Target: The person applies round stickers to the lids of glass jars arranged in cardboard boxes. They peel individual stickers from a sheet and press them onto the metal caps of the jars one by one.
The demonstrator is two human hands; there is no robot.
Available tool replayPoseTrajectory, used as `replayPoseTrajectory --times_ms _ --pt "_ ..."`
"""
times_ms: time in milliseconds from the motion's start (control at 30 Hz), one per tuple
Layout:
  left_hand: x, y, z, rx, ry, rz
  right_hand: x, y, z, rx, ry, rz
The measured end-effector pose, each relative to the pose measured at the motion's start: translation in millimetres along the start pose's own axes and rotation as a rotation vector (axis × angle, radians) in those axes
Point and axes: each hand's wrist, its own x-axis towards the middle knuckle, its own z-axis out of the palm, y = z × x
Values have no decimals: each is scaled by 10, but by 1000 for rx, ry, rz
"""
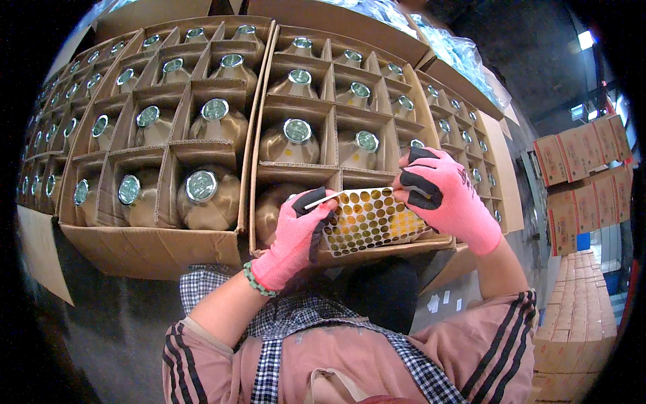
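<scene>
A sheet of round gold stickers [369, 217] on white backing is spread between my hands, above the near compartments of an open carton [269, 87]. My left hand [294, 229], in a pink glove with black fingertips, is closed on the sheet's left edge, where a thin white strip [321, 202] sticks out. My gloved right hand [452, 194] pinches the upper right edge; its fingertips hide whether a sticker is between them. Round glass bottles [296, 138] with shiny silvery mouths stand upright in the cardboard compartments behind. Small yellow dots show on some of them.
More divided cartons of bottles [202, 188] stand left and right of this one, their flaps folded outward. Clear plastic wrap [464, 57] lies at the back. Closed brown boxes [582, 151] are stacked far right. White paper scraps [434, 303] lie on the floor.
</scene>
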Motion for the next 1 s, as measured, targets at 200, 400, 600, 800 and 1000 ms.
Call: replayPoseTrajectory --times_ms 200,400,600,800,1000 --pt "-2 10 28 -21 27 -23 -13 49 20 5 90 -114" --pt "8 -23 -25 -68 22 -17 60 9 -31 173 38 34" --pt "8 5 6 143 -48 -22 825 338 -55 331 116 48" --pt "35 3 29 186 -126 -44 2041 1145 752 -85 -39 90" --pt "23 40 45 210 -126 -65 2599 1103 1242 -407 -194 95"
